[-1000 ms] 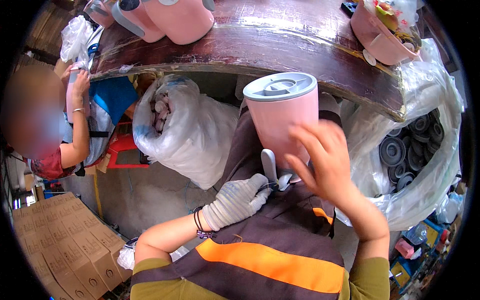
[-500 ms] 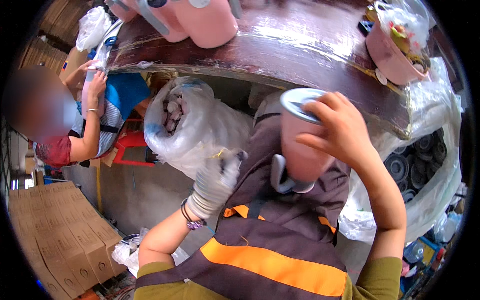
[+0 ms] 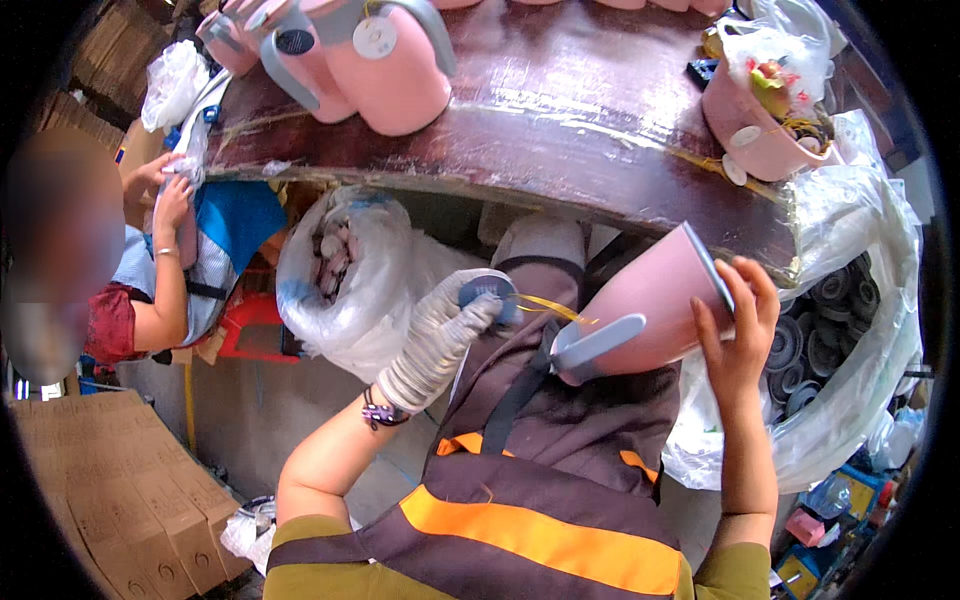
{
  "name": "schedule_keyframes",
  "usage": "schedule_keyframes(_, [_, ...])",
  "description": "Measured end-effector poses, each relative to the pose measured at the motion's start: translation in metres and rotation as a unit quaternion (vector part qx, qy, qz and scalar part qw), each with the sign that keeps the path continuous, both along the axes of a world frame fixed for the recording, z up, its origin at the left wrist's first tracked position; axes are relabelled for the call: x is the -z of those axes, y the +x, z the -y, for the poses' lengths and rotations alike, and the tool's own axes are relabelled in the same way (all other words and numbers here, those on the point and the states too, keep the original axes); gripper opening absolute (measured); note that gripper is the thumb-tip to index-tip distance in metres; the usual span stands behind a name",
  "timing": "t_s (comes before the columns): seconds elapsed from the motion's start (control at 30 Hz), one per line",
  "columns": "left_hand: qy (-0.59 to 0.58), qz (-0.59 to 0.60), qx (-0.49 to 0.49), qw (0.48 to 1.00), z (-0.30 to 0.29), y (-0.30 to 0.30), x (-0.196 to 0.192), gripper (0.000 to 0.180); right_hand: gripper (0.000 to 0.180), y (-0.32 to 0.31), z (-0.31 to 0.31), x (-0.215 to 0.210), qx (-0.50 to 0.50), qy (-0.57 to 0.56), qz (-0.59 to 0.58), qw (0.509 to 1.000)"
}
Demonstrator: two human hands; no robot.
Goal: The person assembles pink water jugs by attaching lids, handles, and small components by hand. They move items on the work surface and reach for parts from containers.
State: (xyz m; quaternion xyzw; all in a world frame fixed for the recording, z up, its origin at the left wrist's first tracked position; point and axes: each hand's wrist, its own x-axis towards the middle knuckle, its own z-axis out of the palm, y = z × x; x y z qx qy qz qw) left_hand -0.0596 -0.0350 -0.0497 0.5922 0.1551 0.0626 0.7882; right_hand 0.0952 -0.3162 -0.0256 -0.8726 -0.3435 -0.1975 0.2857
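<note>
Pink plastic jug (image 3: 650, 300) with a grey handle (image 3: 597, 343) lies tilted above the lap, below the edge of the dark wooden table (image 3: 560, 110). Right hand (image 3: 738, 325), bare, grips the jug's flat end, fingers curled over its rim. Left hand (image 3: 445, 335), in a white knit glove, pinches a round grey tag (image 3: 487, 293) on a yellow string (image 3: 550, 307) just beside the handle. Clear bags of parts (image 3: 350, 280) sit under the table.
</note>
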Motion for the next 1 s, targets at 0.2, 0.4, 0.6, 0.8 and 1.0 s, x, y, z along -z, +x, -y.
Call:
schedule_keyframes(0.2, [0.013,0.04,-0.002,0.999,0.061,0.024,-0.019,0.022,0.042,-0.06,-0.045,-0.029,-0.106,0.174,-0.553,0.808])
schedule_keyframes(0.4, [0.465,0.238,0.1,0.847,0.089,0.039,0.003,0.04,0.025,-0.079,-0.033,0.02,-0.063,0.392,-0.526,0.752])
schedule_keyframes(0.6, [0.48,0.02,0.146,0.865,0.092,0.03,0.051,0.054,0.022,-0.086,0.018,0.041,0.049,0.434,-0.523,0.732])
schedule_keyframes(0.8, [0.048,-0.056,0.176,0.982,0.078,0.009,0.039,0.042,0.02,-0.1,0.0,0.062,0.038,0.151,-0.505,0.849])
schedule_keyframes(1.0, [0.255,0.033,0.272,0.927,0.056,0.024,0.042,0.037,0.024,-0.094,-0.02,0.068,-0.072,0.175,-0.512,0.838])
